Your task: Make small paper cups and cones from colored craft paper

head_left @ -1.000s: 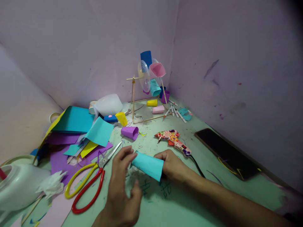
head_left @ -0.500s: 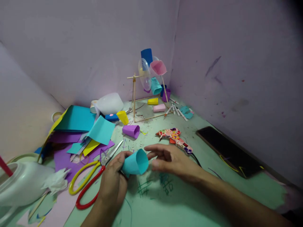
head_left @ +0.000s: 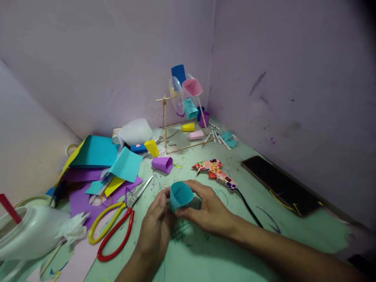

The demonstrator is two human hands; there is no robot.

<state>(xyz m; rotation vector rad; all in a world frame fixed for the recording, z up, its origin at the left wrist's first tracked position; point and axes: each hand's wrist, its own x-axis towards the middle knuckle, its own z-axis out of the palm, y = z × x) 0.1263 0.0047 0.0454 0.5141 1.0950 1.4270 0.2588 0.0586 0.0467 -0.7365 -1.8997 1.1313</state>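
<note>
Lower end of the turquoise cup [head_left: 181, 196] out of sight

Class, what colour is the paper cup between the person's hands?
The paper cup is turquoise; it shows best in the head view, the only one.

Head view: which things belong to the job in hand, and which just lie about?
Part of the job, it seems:
turquoise cup, between left hand and right hand
purple cup
wheel of cups on stick frame
paper sheets
scissors and glue gun, likely tools

Just lying about, probably:
phone
crumpled tissue
</note>
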